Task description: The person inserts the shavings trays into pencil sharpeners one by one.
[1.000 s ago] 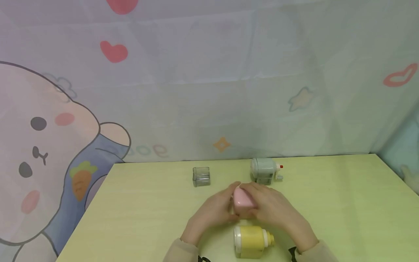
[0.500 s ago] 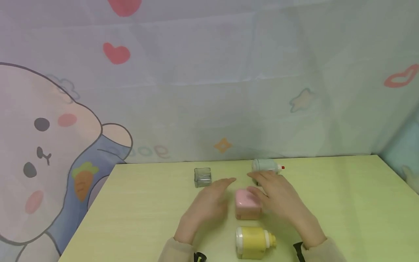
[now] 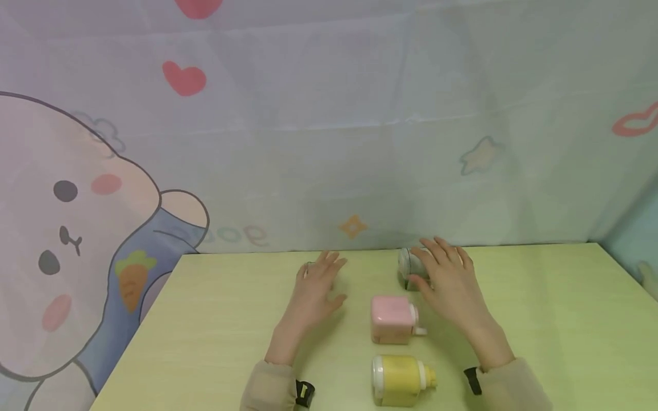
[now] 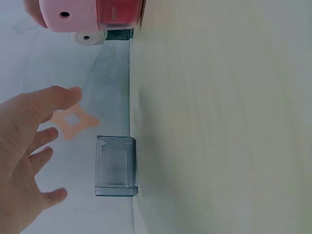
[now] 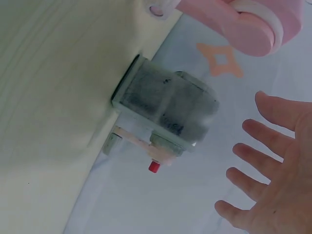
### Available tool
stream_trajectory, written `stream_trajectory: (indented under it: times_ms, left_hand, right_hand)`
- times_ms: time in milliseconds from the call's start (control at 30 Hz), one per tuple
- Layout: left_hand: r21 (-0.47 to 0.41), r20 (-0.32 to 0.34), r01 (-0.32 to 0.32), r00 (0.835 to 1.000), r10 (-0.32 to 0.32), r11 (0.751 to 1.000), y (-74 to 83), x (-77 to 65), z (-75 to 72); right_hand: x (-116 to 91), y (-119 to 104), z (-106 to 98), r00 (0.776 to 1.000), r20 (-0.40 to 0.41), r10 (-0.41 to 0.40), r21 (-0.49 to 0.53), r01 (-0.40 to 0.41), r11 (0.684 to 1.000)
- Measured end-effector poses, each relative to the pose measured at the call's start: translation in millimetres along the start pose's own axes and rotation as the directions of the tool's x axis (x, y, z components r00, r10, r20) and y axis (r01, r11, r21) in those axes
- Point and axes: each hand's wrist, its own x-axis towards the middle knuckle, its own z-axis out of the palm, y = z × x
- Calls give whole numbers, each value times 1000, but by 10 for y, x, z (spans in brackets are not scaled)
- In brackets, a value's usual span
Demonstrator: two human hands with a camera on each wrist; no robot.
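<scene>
My left hand (image 3: 313,291) is over the back of the table with fingers spread. In the left wrist view a clear plastic drawer (image 4: 116,165), like a shavings bin, sits beyond the fingers, untouched; the hand mostly hides it in the head view. My right hand (image 3: 454,285) reaches over a grey-green crank pencil sharpener (image 3: 409,269), partly covering it. The right wrist view shows a gap between those spread fingers and the sharpener, whose crank has a red tip (image 5: 154,166). Between the hands, slightly nearer, stands a pink crank pencil sharpener (image 3: 392,319).
A yellow pencil sharpener (image 3: 401,380) lies in line in front of the pink one, near the front of the table. The pale table (image 3: 221,331) ends at the back against a printed cloth (image 3: 308,142) with hearts and a cartoon animal.
Both hands have let go of the pink sharpener, which now stands alone on the table. The left hand has moved back and left to the clear drawer, the right hand back and right to the grey-green sharpener.
</scene>
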Motion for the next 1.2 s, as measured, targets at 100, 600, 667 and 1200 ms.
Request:
stream_trajectory:
  times_ms: [100,600,667,1200]
  left_hand:
    - [0,1,48,999,-48,999,-63,-12,19]
    - [-181,140,247,965,-223,952,-292,-27,39]
    - [-206,155,255,962,-226,945,-303,-41,37]
    - [-244,217,290,946,-240,925,-374,-61,-40]
  right_hand:
    - [-8,51,11,1000,16,18,6,-18,1000]
    - [38,264,39,986,139,91,25,-96,995]
    - [52,243,43,985,151,86,27,-92,995]
    - [120,115,176,964,255,69,28,-79,996]
